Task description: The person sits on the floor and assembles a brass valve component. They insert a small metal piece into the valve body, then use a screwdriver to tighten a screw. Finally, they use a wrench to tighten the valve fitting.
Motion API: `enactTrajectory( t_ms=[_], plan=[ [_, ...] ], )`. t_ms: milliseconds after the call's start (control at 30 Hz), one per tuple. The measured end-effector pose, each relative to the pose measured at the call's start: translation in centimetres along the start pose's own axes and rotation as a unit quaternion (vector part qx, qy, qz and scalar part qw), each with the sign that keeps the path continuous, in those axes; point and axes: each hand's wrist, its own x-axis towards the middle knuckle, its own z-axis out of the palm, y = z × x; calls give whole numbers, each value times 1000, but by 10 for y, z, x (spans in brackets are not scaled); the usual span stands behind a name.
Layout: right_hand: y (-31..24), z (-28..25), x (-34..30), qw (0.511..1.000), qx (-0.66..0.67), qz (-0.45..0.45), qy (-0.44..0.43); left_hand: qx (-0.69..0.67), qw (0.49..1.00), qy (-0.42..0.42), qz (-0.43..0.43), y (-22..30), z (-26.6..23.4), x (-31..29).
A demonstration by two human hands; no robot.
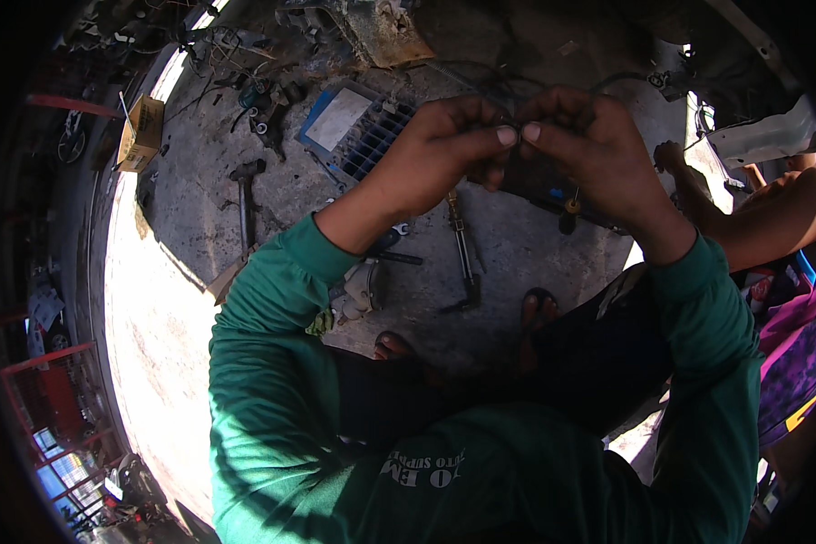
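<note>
- A small dark part (510, 127) is pinched between the thumbs and fingertips of the left hand (444, 150) and right hand (589, 145), both closed tight on it, thumbnails nearly touching.
- Part is mostly hidden by the fingers; kind cannot be told. Judged light and stiff, easily dropped; best held at its two ends, as now.
- Thin wires (480, 77) are seen just beyond the grip.
- Well below the grip on the concrete: long tool (463, 249), hammer (245, 195), socket tray (358, 127).
- A cardboard box (141, 132) sits far left of the grip.
- Another person's arm (771, 218) is close on the right; nothing blocks the grip itself.
</note>
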Motion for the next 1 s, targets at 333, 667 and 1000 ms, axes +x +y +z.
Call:
enactTrajectory(
  t_ms=[333, 667, 1000],
  plan=[
    [-6, 2, -2, 1000, 8, 14, 3, -29, 1000, 6, 0, -1, 2, 1],
    [-7, 2, -2, 1000, -14, 20, 10, -11, 1000, 23, 14, -7, 3, 2],
    [-4, 2, 0, 998, 38, 52, 17, 138, 986, 45, 79, -8, -1, 1]
  ],
)
